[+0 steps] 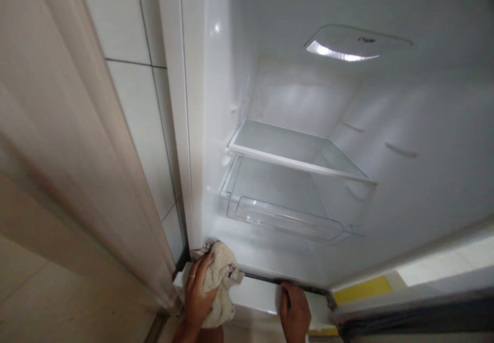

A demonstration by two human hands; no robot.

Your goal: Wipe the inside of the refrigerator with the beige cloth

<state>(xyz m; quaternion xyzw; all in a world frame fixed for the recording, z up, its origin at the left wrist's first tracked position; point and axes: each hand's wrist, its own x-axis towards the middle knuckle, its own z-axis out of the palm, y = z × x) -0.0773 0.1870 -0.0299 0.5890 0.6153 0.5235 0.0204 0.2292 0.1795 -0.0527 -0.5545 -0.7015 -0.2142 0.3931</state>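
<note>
I look down into an open, empty fridge [293, 101] with its inner light [343, 50] on. My left hand [196, 294], a ring on one finger, is closed on a crumpled off-white cloth [222, 276] and presses it against the bottom left corner of the fridge opening. My right hand [295, 309] rests on the lower front edge of the fridge [262, 276], fingers curled over the dark seal strip, holding nothing else. A glass shelf [293, 150] and a clear plastic drawer [285, 217] sit inside, above my hands.
A white tiled wall [131, 101] stands left of the fridge, and a beige door frame or panel [57, 127] runs diagonally further left. At the lower right lie a yellow strip [363, 289] and a dark edge, probably the fridge door.
</note>
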